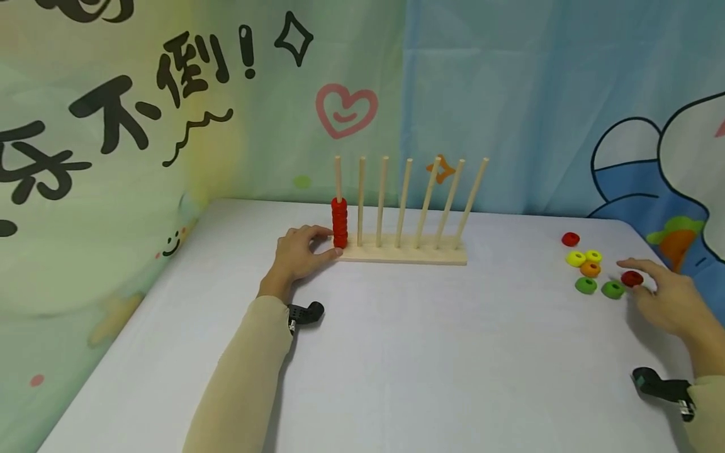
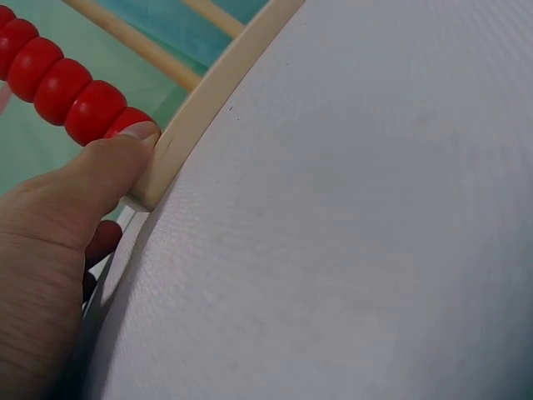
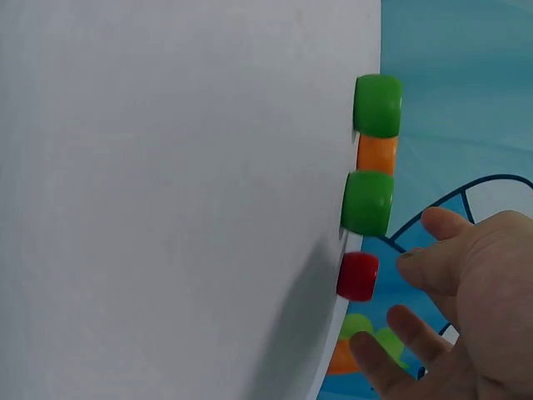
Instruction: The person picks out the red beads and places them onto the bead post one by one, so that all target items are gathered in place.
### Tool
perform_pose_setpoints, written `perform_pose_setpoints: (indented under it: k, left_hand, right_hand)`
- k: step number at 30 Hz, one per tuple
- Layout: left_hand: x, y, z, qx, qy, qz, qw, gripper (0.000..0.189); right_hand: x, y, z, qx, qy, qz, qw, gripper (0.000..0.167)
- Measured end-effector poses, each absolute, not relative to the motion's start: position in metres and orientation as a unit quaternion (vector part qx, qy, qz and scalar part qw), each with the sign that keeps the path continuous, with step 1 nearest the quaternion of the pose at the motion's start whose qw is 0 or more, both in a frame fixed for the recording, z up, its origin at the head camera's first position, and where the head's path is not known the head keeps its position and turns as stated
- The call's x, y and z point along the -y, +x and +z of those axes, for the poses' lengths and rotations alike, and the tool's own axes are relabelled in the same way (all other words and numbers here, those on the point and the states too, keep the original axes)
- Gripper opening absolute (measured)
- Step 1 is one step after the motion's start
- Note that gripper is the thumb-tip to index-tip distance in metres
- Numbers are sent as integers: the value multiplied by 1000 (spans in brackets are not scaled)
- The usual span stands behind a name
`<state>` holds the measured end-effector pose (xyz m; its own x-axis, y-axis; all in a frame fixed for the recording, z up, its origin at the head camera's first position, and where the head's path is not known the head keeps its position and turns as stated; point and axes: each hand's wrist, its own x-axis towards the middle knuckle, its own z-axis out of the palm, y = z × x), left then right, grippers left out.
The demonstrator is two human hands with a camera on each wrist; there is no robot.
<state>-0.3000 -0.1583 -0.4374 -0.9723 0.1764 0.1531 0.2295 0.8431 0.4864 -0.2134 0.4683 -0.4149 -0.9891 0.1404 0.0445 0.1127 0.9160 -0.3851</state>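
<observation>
A wooden peg rack point(image 1: 408, 253) with a row of upright pegs stands toward the back of the table. Its leftmost peg carries a stack of red beads point(image 1: 339, 223); the other pegs are bare. My left hand point(image 1: 300, 255) grips the rack's left end, its thumb point(image 2: 125, 158) at the lowest red bead and the base edge, the other fingers partly hidden behind. Over at the right, my right hand point(image 1: 671, 299) hovers around a loose red bead point(image 1: 631, 279), with thumb and fingers spread. In the right wrist view that red bead point(image 3: 358, 277) lies apart from the fingertips.
Beside the right hand lie two green beads point(image 1: 586, 285), an orange bead point(image 1: 590, 269), two yellow beads point(image 1: 575, 258) and another red bead point(image 1: 570, 239). A white cloth point(image 1: 430, 352) covers the table. Printed curtains point(image 1: 481, 94) hang behind it.
</observation>
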Motion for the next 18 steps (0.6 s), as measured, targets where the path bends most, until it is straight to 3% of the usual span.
perform_pose_setpoints:
  k: [10,18]
  left_hand:
    - [157,-299,-438,956,-103,-270,50,55]
    - [157,-301,-439,958,-100,-263,54,56]
  right_hand:
    - [-478,-207,-413,984,-53,167,-19,56]
    - [-477,-209,-414,993,-33,115,4,45]
